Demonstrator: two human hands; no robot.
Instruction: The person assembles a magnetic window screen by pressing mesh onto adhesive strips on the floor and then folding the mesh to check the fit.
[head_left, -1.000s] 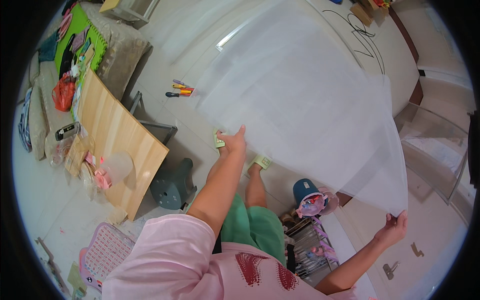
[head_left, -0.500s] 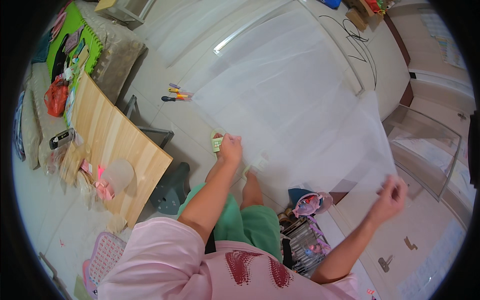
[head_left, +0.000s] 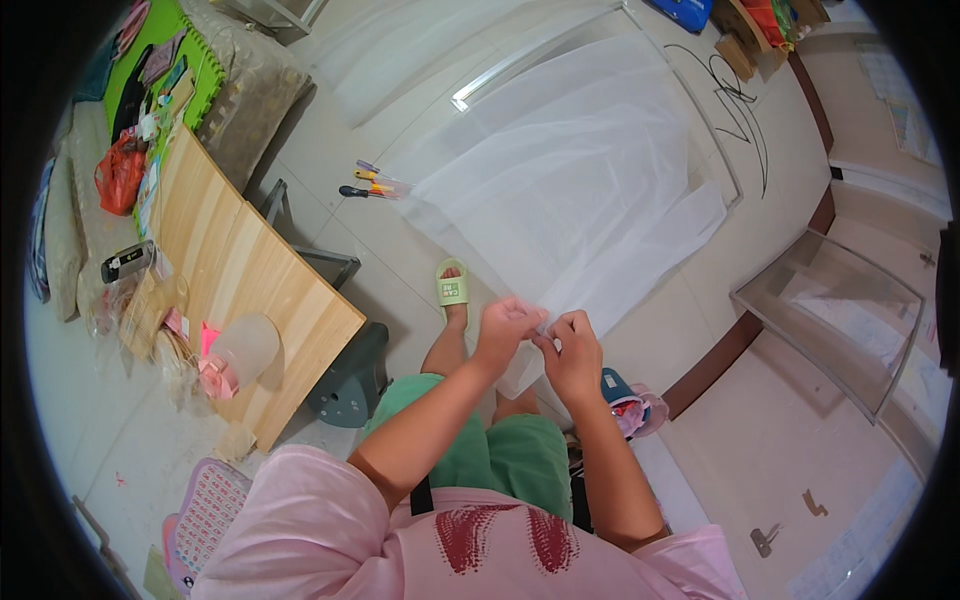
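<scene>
A sheer white netting sheet (head_left: pixel 560 170) lies over the floor, spreading away from me, its near edge gathered up between my hands. My left hand (head_left: pixel 508 330) pinches a bunched edge of it. Close beside it, almost touching, my right hand (head_left: pixel 573 352) has thumb and fingers closed on the same gathered edge. A loose corner hangs below the two hands. Beneath the netting shows part of a thin metal frame (head_left: pixel 462 100). Screwdrivers with coloured handles (head_left: pixel 368 185) lie at the netting's left edge, their shafts partly under it.
A wooden-topped table (head_left: pixel 270 290) with a frosted container (head_left: pixel 248 345) stands to my left, a dark green stool (head_left: pixel 350 385) beside it. A framed screen (head_left: pixel 835 320) leans at the right. A black cable (head_left: pixel 735 100) lies beyond the netting. My foot wears a green slipper (head_left: pixel 452 288).
My right hand has moved left, from far out on the right to beside my left hand, drawing the netting's right corner in. My left hand has shifted slightly right and nearer.
</scene>
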